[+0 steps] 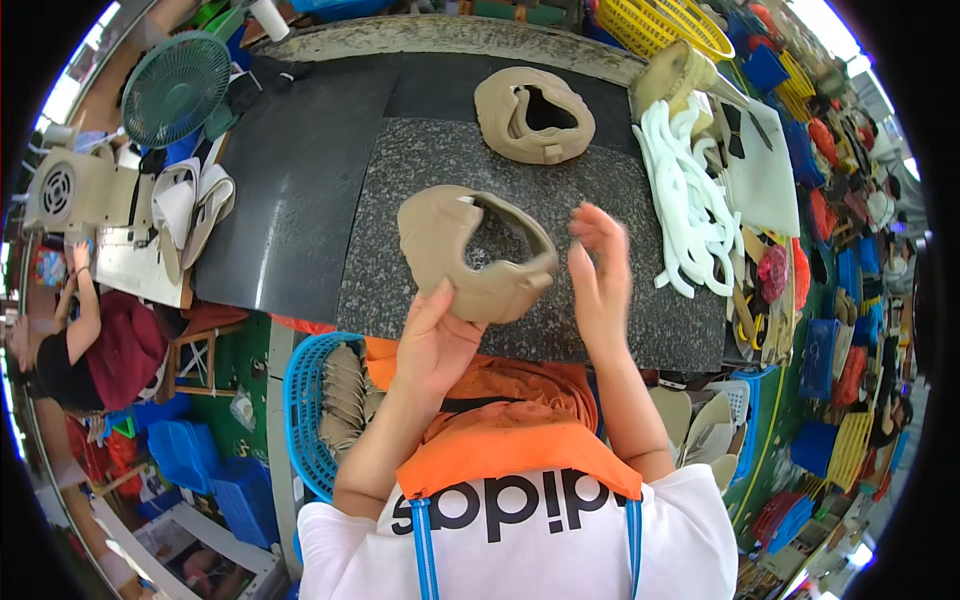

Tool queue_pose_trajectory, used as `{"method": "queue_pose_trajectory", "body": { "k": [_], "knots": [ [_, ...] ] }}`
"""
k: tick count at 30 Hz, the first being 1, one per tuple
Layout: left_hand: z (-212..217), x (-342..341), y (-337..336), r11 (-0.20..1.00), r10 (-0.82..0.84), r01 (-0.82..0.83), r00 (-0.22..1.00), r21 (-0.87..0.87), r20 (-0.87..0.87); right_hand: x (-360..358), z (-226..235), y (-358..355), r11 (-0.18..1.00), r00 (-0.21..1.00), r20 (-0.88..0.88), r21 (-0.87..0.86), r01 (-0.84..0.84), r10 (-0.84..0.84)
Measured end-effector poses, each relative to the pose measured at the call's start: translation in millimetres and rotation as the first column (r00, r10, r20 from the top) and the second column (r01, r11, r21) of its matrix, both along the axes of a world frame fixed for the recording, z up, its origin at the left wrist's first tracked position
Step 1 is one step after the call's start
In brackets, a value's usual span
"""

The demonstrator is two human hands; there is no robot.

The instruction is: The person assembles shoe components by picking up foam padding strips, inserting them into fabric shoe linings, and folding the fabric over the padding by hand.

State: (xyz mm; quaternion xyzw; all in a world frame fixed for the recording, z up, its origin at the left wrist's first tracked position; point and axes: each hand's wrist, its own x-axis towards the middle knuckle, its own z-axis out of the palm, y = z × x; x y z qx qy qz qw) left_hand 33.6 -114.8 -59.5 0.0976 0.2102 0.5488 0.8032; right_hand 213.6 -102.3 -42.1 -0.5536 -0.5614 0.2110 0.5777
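Head view: left hand (435,345) pinches the lower edge of a tan shoe upper (475,255), thumb on the near side, fingers under it, held just above the speckled grey mat (600,190) at frame centre. Right hand (600,275) is free, fingers together and flat, palm facing the upper, just beside its right end, not touching. A second tan upper (533,115) lies on the mat higher in frame, well apart. White curved strips (690,200) are piled at the mat's right edge; blue basket (300,400) with stacked tan pieces sits lower left of the hands, green fan (177,88) upper left. Risk, my read: one-point pinch on a floppy piece, so it could sag or twist out and drop onto the table (300,170) edge or the orange apron (510,440); right hand blurred, so a quick swipe could knock it. No packages or signs legible; yellow basket (680,20) at top right, blue and red crates down the right rim.
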Motion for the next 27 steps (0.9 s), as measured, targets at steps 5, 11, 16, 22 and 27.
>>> {"method": "queue_pose_trajectory", "body": {
  "k": [5, 11, 16, 22, 27],
  "knots": [
    [-10.4, 4.6, 0.9, 0.99, -0.125, 0.128, 0.991, -0.056, 0.046, -11.0, 42.5, -4.7, 0.886, 0.843, 0.305, -0.295, -0.358, 0.443],
    [-11.4, 2.1, 13.1, 0.991, 0.032, -0.017, 0.993, -0.133, 0.112, -12.0, 30.5, -6.8, 0.853, 0.759, 0.389, -0.253, -0.456, 0.521],
    [-8.8, -45.2, 54.7, 0.967, 0.207, -0.125, 0.896, 0.224, -0.393, -2.7, 43.0, -34.9, 0.945, 0.792, 0.588, 0.138, -0.296, 0.163],
    [-52.1, -166.1, 180.9, 0.638, 0.616, 0.088, -0.655, 0.765, -0.438, 31.0, 35.9, 31.6, 0.919, 0.581, 0.806, 0.309, -0.246, -0.115],
    [-19.6, -316.7, 198.7, 0.673, -0.205, -0.499, -0.835, 0.546, -0.51, 40.2, 16.1, 126.7, 0.982, 0.442, 0.895, 0.138, -0.126, -0.069]
  ]
}}
